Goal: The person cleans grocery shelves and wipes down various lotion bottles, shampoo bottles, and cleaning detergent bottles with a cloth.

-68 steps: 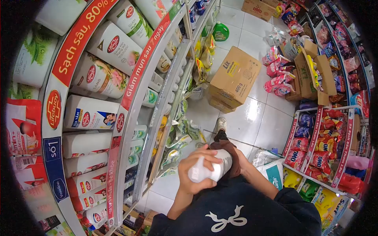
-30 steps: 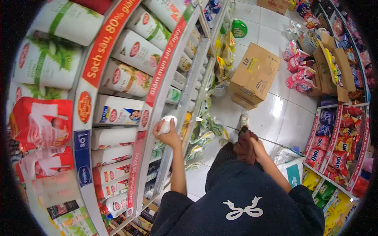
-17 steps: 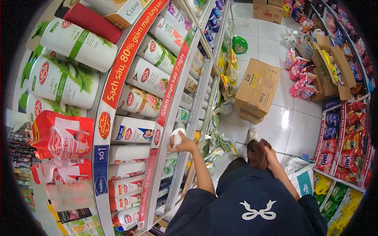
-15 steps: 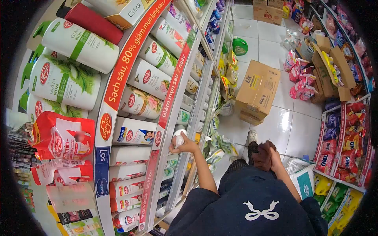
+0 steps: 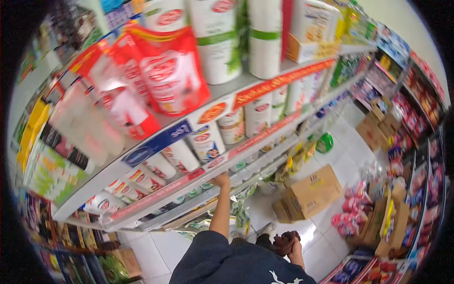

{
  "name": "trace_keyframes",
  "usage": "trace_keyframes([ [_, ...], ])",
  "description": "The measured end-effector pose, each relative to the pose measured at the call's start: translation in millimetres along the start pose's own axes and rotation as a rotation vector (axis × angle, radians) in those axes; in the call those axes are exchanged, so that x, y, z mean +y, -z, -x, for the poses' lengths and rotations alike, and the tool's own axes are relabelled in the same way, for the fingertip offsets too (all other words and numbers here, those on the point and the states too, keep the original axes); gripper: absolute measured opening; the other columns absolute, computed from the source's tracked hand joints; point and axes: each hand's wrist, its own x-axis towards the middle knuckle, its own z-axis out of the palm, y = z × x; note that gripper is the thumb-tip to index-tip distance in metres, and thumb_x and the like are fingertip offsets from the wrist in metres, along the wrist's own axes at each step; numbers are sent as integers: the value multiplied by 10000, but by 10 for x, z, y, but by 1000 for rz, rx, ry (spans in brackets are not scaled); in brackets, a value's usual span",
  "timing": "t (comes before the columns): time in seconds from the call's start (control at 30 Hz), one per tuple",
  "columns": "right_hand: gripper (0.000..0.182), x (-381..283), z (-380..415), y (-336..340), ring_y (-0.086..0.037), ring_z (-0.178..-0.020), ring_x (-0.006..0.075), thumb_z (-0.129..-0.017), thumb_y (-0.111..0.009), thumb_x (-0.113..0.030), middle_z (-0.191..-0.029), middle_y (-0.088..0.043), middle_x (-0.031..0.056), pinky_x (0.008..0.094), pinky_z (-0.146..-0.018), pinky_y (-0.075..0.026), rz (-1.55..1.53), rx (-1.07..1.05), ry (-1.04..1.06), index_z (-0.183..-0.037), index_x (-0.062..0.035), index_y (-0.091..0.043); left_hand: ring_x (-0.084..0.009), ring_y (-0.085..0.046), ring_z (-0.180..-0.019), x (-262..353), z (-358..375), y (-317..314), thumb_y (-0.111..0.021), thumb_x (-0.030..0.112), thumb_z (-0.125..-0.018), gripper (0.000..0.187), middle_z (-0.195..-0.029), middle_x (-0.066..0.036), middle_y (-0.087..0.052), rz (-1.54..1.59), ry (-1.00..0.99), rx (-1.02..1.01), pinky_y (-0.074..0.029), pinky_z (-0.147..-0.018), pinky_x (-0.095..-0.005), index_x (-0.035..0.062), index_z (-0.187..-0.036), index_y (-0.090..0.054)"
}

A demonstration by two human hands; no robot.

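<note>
My left hand (image 5: 220, 180) reaches in under the red-striped shelf edge (image 5: 189, 176), at the lower shelf with small white and green jars (image 5: 194, 192). Its fingers are mostly hidden behind that edge, and whether they hold anything does not show. Down at the right, my right hand (image 5: 296, 253) is closed on a dark brown cloth (image 5: 285, 242), held low in front of my body. White bottles (image 5: 208, 142) line the shelf above my left hand.
Red refill pouches (image 5: 172, 71) and tall pump bottles (image 5: 215, 42) fill the top shelf. A closed cardboard box (image 5: 312, 191) sits on the tiled floor, with pink packs (image 5: 350, 208) and an open carton (image 5: 385, 222) right of it. More stocked shelves (image 5: 416, 99) line the right side.
The view has turned and tilted, so the shelves now slant across it. My left hand, which held a small white jar, has gone in under the shelf edge. My right hand still holds the cloth.
</note>
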Motion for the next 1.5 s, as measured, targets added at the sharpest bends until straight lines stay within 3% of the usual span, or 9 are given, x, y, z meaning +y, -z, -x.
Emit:
trace_keyframes([
  [0.13, 189, -25, -21, -276, -579, -823, 257, -791, -435, -98, -873, -571, 124, 377, -730, -495, 125, -42, -31, -944, -20, -516, -394, -493, -989, -330, -141, -953, -541, 381, -762, 441, -1034, -195, -564, 773, 350, 120, -343, -890, -459, 1, -985, -570],
  [0.33, 334, 45, -42, -380, -575, -733, 325, -911, -355, -301, -664, -523, 116, 444, -668, -498, 190, -182, -211, -805, -23, -504, -381, -430, -1072, -114, -26, -276, -606, 315, -718, 485, -1120, -215, -504, 249, 14, -13, -298, -946, -442, 4, -1082, -528],
  [0.47, 71, 80, 29, -401, -554, -718, 231, -799, -438, -93, -752, -515, 83, 389, -690, -514, 188, -146, -153, -795, -58, -500, -395, -374, -1106, -32, 277, 293, -719, 190, -606, 559, -1155, -214, -460, 234, 79, -47, -309, -921, -450, 14, -1089, -500],
  [0.83, 261, 319, 730, -589, -588, -720, 233, -756, -528, -100, -828, -590, 122, 355, -627, -494, 286, 542, 50, -982, 29, -550, -173, -608, -652, -1586, 1966, 939, -650, 174, -683, 154, -700, -83, -641, 442, -122, -1221, -476, -649, -287, 39, -756, -647],
  [1.07, 362, 385, 516, -11, -607, -777, 231, -770, -563, -205, -907, -605, 151, 342, -678, -498, 382, 315, -15, -1025, 51, -540, -161, -558, -496, -2305, 2320, 1162, -657, 261, -680, 228, -598, -57, -608, -73, 256, -1876, -424, -477, -279, 38, -724, -663],
  [1.17, 422, 2, 694, -100, -610, -784, 225, -781, -577, -277, -909, -611, 162, 320, -685, -495, 392, 186, 30, -1011, 76, -554, -153, -548, -468, -2146, 2481, 1130, -629, 257, -715, 249, -600, -58, -604, -77, 265, -1704, -402, -431, -263, 10, -730, -651],
  [1.27, 433, -264, 713, 224, -600, -789, 189, -755, -605, -305, -848, -625, 128, 302, -692, -484, 489, 256, -54, -1000, 51, -579, -159, -577, -497, -1918, 2612, 1024, -623, 245, -711, 255, -624, -75, -612, -13, -181, -1688, -432, -443, -270, 1, -781, -643],
  [1.37, 176, -657, 901, 722, -558, -935, 250, -678, -597, -189, -1104, -558, 65, 344, -785, -457, 1494, 230, 530, -809, -74, -614, -177, -588, -507, -1498, 2938, 876, -595, 285, -694, 294, -678, -103, -632, -232, 77, -1631, -475, -510, -289, 4, -764, -647],
  [1.5, 121, -1063, 1059, 1609, -541, -945, 296, -678, -537, -155, -1075, -560, 79, 403, -742, -454, 1684, 271, 674, -715, -80, -623, -306, -612, -786, -1094, 3562, 535, -500, 390, -667, 419, -815, -195, -621, -499, -683, -1712, -471, -725, -381, 14, -777, -648],
])
